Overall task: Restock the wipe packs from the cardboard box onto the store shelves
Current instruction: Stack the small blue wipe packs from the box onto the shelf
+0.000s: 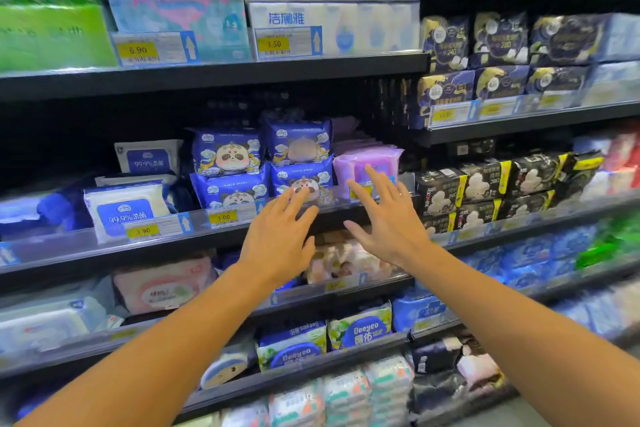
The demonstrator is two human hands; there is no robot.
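Blue panda-print wipe packs (227, 156) are stacked two high in two columns on the middle shelf (104, 246). A purple wipe pack (369, 163) stands to their right. My left hand (277, 239) is held open in front of the shelf edge, its fingertips near the lower right panda pack (304, 184). My right hand (388, 218) is also open, fingers spread, just in front of the purple pack. Neither hand holds anything. The cardboard box is not in view.
White 99.9% wipe packs (128, 208) sit left of the panda packs, with yellow price tags (223, 217) on the shelf rail. Black packs (485, 184) fill the right bay. Tissue bundles (332, 28) sit above; more wipe packs (360, 329) fill lower shelves.
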